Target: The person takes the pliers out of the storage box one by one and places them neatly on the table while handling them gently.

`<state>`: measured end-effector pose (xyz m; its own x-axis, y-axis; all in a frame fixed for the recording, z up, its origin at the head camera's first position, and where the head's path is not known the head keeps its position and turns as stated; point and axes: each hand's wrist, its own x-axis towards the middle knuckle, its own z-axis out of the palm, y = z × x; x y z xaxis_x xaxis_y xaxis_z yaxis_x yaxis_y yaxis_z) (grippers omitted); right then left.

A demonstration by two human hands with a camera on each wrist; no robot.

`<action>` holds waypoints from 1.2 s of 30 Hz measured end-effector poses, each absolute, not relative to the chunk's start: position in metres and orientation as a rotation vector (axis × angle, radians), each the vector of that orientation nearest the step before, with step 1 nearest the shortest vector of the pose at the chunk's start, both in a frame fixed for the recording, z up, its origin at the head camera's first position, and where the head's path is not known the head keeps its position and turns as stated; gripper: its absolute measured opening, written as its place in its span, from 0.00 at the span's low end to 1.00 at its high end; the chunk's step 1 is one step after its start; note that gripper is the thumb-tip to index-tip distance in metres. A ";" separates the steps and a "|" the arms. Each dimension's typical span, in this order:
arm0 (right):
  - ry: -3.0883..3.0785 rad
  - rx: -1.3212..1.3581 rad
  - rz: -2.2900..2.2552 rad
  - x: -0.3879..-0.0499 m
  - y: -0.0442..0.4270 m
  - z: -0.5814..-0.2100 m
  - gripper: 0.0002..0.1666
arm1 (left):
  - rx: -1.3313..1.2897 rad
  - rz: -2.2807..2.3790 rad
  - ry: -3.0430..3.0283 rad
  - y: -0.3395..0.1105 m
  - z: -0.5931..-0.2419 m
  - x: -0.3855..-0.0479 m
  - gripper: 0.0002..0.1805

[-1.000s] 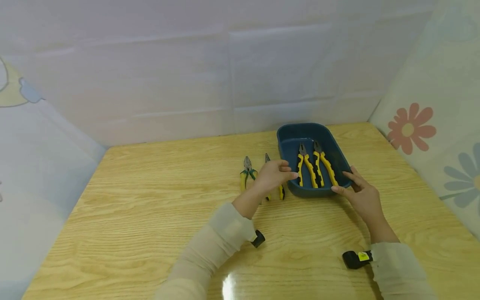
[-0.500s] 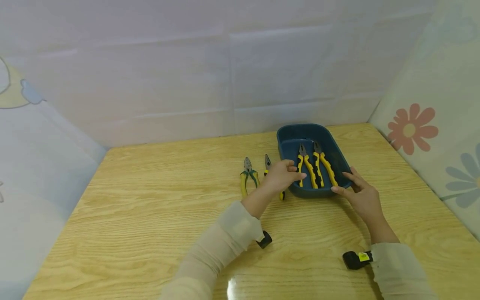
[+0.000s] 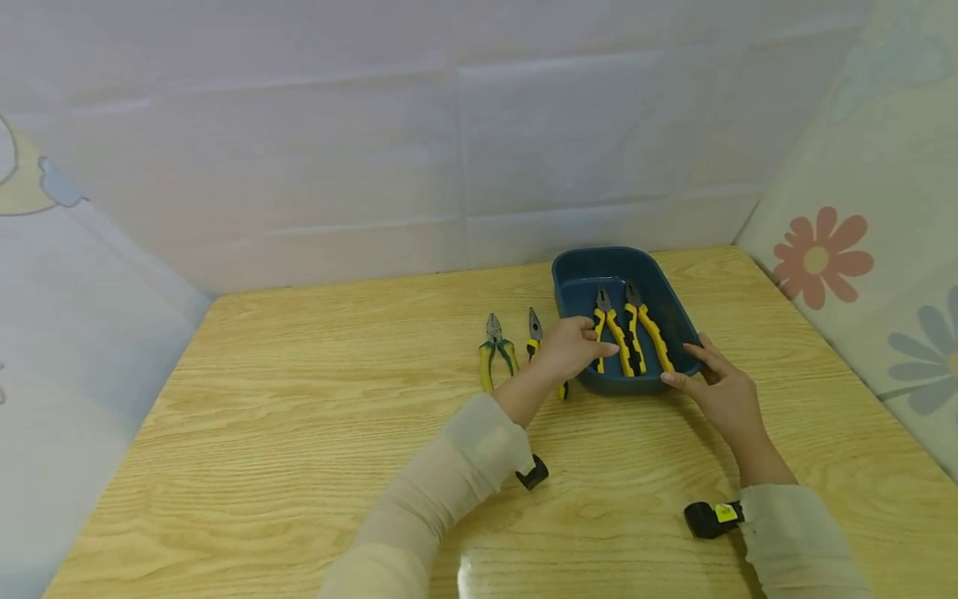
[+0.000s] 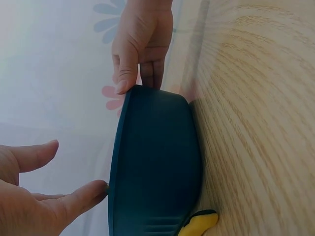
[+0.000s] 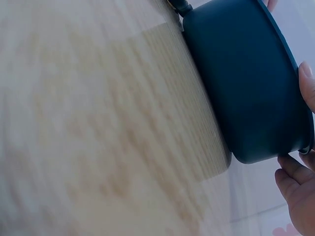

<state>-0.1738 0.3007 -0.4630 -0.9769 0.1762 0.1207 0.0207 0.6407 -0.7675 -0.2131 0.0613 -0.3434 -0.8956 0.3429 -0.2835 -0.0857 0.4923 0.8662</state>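
In the head view a dark blue plastic tray [image 3: 621,385] stands at the back right of the table. Two pairs of yellow-and-black pliers lie side by side inside it, the left pair [image 3: 621,343] and the right pair [image 3: 656,334]. My left hand [image 3: 566,348] reaches over the tray's left rim, thumb and fingers apart beside the left pliers' handles. The left wrist view shows nothing between them; whether they touch the pliers is unclear. My right hand [image 3: 724,398] holds the tray's near right corner, thumb on the front and fingers at the side.
Left of the tray lie pliers with green-and-yellow handles [image 3: 486,366] and long-nose pliers [image 3: 534,326], partly covered by my left hand. The wooden table [image 3: 299,433] meets a pale cloth backdrop [image 3: 374,166] behind. A flower-printed cloth [image 3: 861,274] rises at the right.
My left hand has moved a little to the right, further over the tray's rim toward the left pliers. The right hand, the tray and the pliers stay put.
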 end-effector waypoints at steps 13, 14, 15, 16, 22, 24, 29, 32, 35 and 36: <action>-2.666 -0.153 1.285 -0.167 0.297 -0.454 0.40 | 0.236 1.329 2.370 0.074 -0.350 -0.214 0.33; -2.670 -0.153 1.276 -0.167 0.297 -0.454 0.40 | 0.231 1.324 2.373 0.074 -0.351 -0.215 0.32; -2.672 -0.153 1.274 -0.167 0.297 -0.453 0.40 | 0.227 1.317 2.377 0.075 -0.352 -0.215 0.33; -2.675 -0.152 1.268 -0.167 0.297 -0.454 0.40 | 0.221 1.307 2.383 0.076 -0.353 -0.215 0.32; -2.682 -0.153 1.261 -0.167 0.297 -0.455 0.40 | 0.197 1.240 2.441 0.080 -0.355 -0.217 0.32; -2.683 -0.156 1.258 -0.168 0.297 -0.455 0.40 | 0.191 1.216 2.459 0.082 -0.354 -0.218 0.32; -2.685 -0.168 1.252 -0.169 0.297 -0.458 0.40 | 0.174 1.191 2.463 0.086 -0.353 -0.219 0.31; -2.682 -0.175 1.246 -0.169 0.298 -0.460 0.40 | 0.167 1.191 2.463 0.089 -0.352 -0.219 0.30; -2.676 -0.174 1.240 -0.170 0.299 -0.461 0.39 | 0.144 1.194 2.466 0.093 -0.351 -0.220 0.29; -2.674 -0.172 1.239 -0.170 0.298 -0.460 0.39 | 0.133 1.189 2.472 0.094 -0.351 -0.221 0.29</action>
<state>-0.1699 0.2982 -0.4601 -0.9753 0.1837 0.1224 0.0253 0.6439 -0.7647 -0.2208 0.0938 -0.3514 -0.9184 0.2504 -0.3063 -0.0830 0.6351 0.7679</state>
